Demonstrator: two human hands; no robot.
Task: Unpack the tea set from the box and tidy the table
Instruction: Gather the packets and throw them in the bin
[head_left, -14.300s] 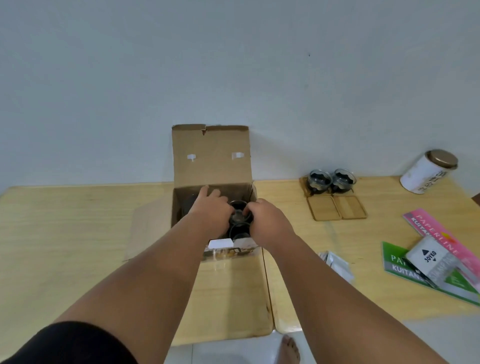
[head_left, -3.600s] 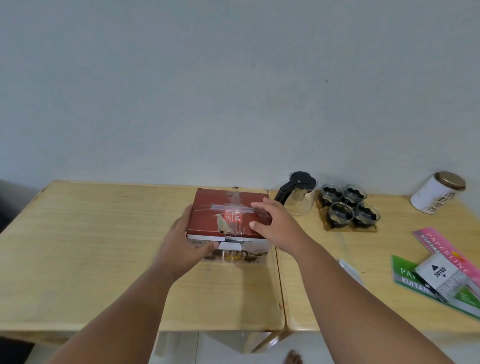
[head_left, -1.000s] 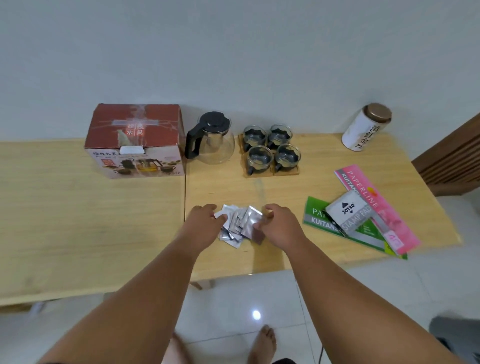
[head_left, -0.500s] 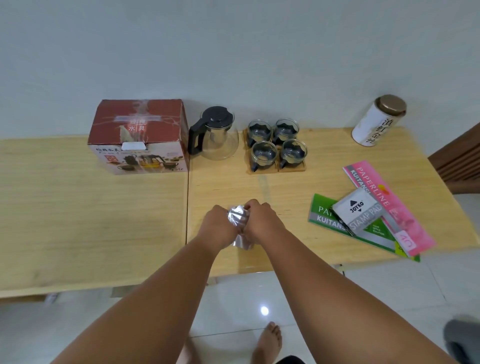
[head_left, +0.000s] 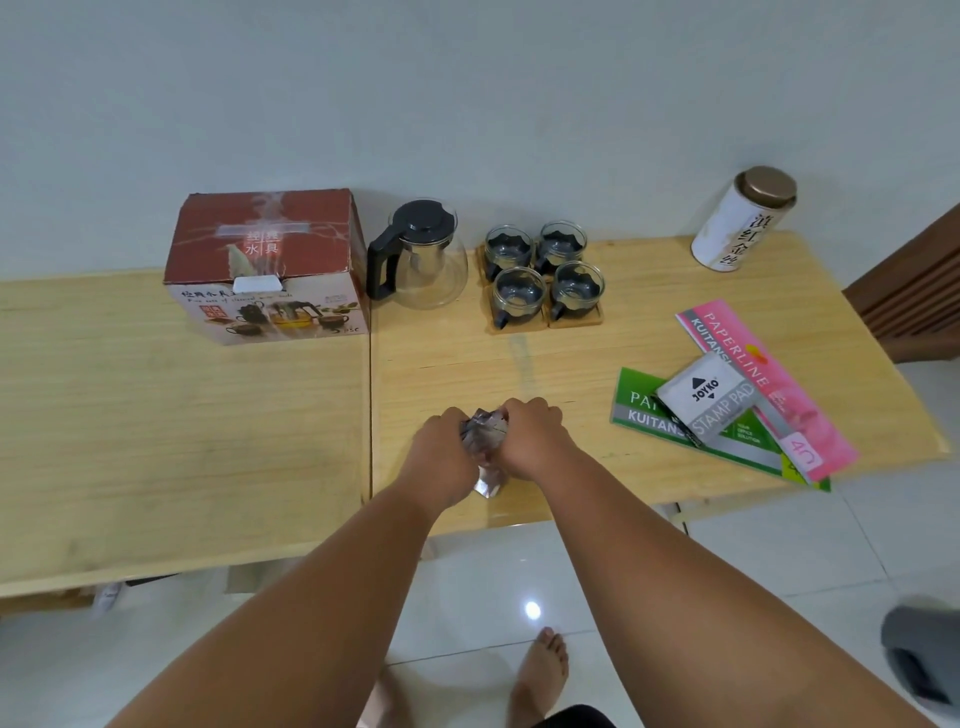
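- The tidying step is in hand: the left hand (head_left: 441, 457) and right hand (head_left: 532, 441) press a bundle of silver packets (head_left: 483, 441) between them, fingers clamped on it, near the tabletop's (head_left: 208, 441) front edge.
- The teapot (head_left: 421, 260), four cups (head_left: 545, 275) and shut box (head_left: 265, 265) stand along the back edge.
- Next, I judge, the bundle needs squaring up and setting down neatly without packets slipping out.

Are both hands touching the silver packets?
Touching. The head view shows the left hand and right hand pressed against either side of the bunched silver packets, with no gap visible.

Box (head_left: 270, 260) shut; sachets (head_left: 483, 439) now bunched btwn hands.
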